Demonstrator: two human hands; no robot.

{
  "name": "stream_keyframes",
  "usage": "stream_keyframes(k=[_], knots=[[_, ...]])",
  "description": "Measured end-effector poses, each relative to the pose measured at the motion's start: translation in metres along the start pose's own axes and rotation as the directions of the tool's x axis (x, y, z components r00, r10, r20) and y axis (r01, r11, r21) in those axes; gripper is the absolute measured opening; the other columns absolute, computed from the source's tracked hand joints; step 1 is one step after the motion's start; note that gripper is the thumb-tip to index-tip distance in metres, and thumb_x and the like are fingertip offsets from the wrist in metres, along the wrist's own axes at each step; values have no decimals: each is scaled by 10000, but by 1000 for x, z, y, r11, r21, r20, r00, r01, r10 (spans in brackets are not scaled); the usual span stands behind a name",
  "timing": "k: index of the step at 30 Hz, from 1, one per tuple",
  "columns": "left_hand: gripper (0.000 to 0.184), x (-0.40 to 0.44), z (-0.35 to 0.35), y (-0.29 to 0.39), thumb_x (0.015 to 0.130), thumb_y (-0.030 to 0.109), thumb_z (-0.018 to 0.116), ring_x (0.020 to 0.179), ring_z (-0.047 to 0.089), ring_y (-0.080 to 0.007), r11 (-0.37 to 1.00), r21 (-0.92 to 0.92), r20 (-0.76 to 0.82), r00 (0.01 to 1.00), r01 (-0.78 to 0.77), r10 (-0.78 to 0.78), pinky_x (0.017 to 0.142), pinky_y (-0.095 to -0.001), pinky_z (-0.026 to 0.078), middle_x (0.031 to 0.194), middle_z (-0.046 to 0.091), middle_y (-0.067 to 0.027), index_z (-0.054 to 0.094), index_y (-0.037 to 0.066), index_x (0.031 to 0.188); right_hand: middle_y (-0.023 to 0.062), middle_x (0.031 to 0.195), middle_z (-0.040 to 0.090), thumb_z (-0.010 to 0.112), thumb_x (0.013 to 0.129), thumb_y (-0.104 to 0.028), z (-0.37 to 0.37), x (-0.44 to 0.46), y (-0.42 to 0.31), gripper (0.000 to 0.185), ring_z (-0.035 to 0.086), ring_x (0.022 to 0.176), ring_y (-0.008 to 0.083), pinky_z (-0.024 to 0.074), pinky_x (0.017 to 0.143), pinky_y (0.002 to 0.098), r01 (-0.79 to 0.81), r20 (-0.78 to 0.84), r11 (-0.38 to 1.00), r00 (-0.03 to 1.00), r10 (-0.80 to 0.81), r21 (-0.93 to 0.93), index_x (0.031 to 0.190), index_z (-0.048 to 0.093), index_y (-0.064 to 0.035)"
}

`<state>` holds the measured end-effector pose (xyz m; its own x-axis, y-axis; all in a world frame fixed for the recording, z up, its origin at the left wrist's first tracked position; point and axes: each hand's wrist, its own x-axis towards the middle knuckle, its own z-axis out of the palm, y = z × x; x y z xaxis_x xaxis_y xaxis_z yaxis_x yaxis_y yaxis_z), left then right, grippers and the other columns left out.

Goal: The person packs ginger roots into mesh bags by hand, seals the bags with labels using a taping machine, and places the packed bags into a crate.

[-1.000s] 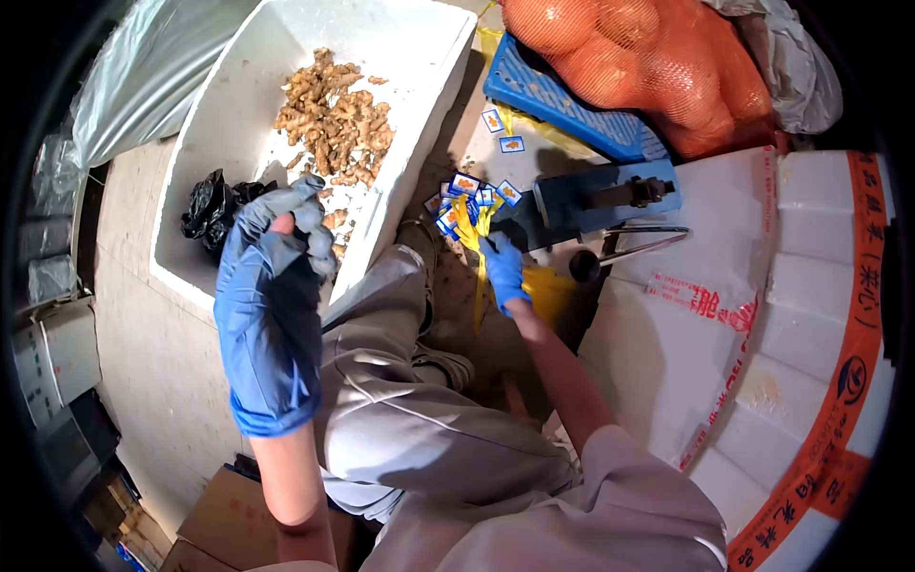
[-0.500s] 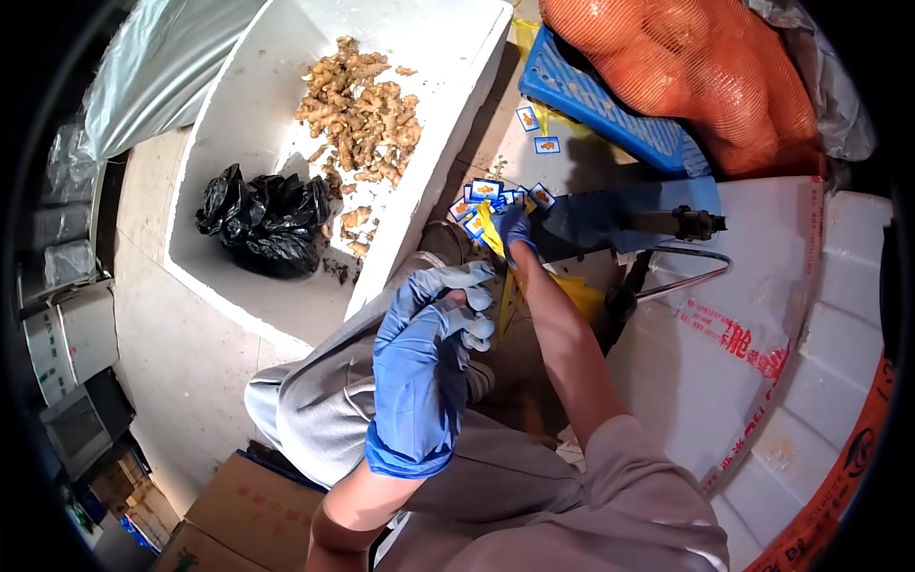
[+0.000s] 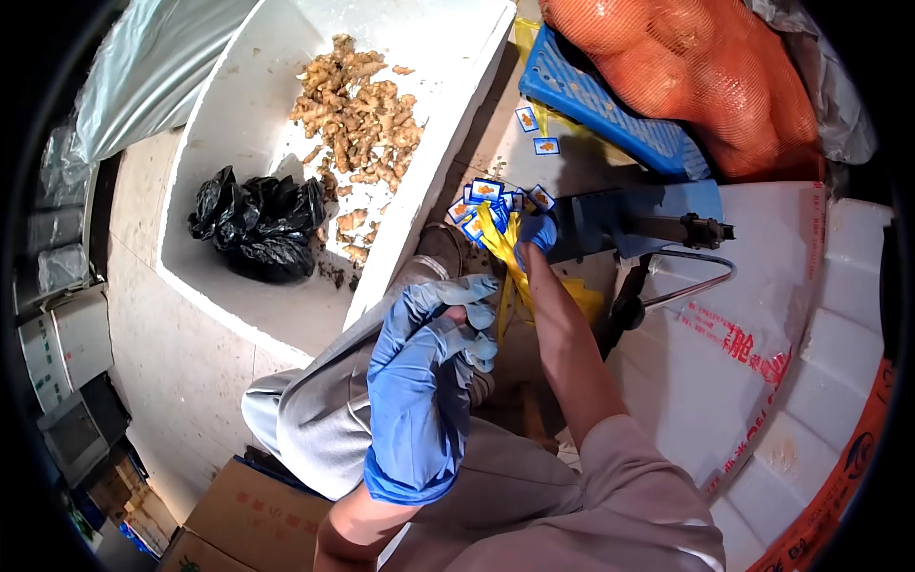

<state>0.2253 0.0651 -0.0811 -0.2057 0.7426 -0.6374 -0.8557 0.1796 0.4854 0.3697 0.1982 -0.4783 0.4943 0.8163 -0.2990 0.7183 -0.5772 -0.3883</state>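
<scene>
My left hand (image 3: 429, 367), in a loose blue glove, is raised over my lap with its fingers curled inward. A small pinkish-brown spot shows between those fingers; I cannot make out whether it is a held thing or bare skin. My right hand (image 3: 536, 235), also blue-gloved, is bunched against a bundle of yellow strips (image 3: 498, 235), its fingertips mostly hidden. Blue-bordered white labels (image 3: 486, 190) with an orange picture are heaped at the strips' far end. Left of my hands, knobbly ginger (image 3: 357, 119) lies in a white foam box (image 3: 400, 224).
A crumpled black plastic bag (image 3: 262, 224) sits in the foam box. Orange mesh sacks (image 3: 705, 76) rest by a blue plastic crate (image 3: 610, 105). White foam boxes (image 3: 724, 334) stand right, near a metal loop handle (image 3: 701, 262). A cardboard box (image 3: 253, 515) is lower left.
My right hand has shifted slightly right and toward me at the labels, and more of the yellow strips shows beside it. My left hand keeps its curled pose.
</scene>
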Motion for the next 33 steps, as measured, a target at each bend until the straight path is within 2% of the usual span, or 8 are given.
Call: stream_keyframes(k=[9,11,12,14,19,25,27,33], knots=[[172,3,1,-4,787,-4,414,657,519,-128,999,-42,-53,998,22,-24,601,-207,436,827,538,-68,498,9,936,86,744,605,535,751,-239,13,8,10,209,574,672,175,431,594,292,14,-71,932,997,13,361,809,581,-43],[176,4,1,-5,782,-4,416,637,511,-122,1000,-13,3,1000,13,-13,591,-201,425,810,541,-65,505,5,933,76,741,600,537,758,-172,7,4,12,155,565,666,150,421,600,277,50,-48,736,999,-24,675,814,567,-30],[123,2,1,-4,802,87,462,658,477,-89,998,59,24,999,31,-33,592,-175,411,835,511,-61,487,28,906,88,714,588,511,775,-166,12,9,17,149,555,649,152,411,574,299,-1,12,337,1000,-28,941,780,548,-21],[125,5,-2,-5,801,95,461,667,475,-89,998,69,45,999,-3,0,596,-176,407,844,510,-66,489,25,901,140,679,541,445,817,-141,-13,-23,-6,134,523,615,230,384,551,346,382,-243,624,923,-299,681,808,474,-10],[138,27,-24,-16,797,128,462,658,460,-103,995,90,136,990,-51,39,560,-194,367,807,491,-54,490,20,878,169,806,493,489,792,-68,-123,-121,-61,114,481,737,306,393,673,344,662,-335,450,718,-610,599,889,454,-19],[184,0,0,10,848,203,428,634,512,-119,970,-2,371,901,241,-223,569,-215,429,728,527,-55,457,47,942,72,724,458,462,795,-110,-282,-217,-108,99,454,675,174,382,621,308,557,-427,-54,567,-705,829,768,447,-16],[209,8,-2,12,867,168,388,651,533,-121,971,-217,470,883,104,10,603,-228,464,766,549,-73,460,3,973,70,693,460,460,792,-102,-286,-216,-97,114,438,627,155,374,605,283,-51,-174,-243,558,-811,969,720,434,-18],[263,-11,-28,87,870,127,358,489,311,-62,839,-486,478,729,-245,490,495,-180,323,565,332,11,463,-94,967,81,731,526,461,808,-80,-330,-266,-116,90,513,704,155,406,644,267,197,50,138,395,-917,971,784,526,-23]])
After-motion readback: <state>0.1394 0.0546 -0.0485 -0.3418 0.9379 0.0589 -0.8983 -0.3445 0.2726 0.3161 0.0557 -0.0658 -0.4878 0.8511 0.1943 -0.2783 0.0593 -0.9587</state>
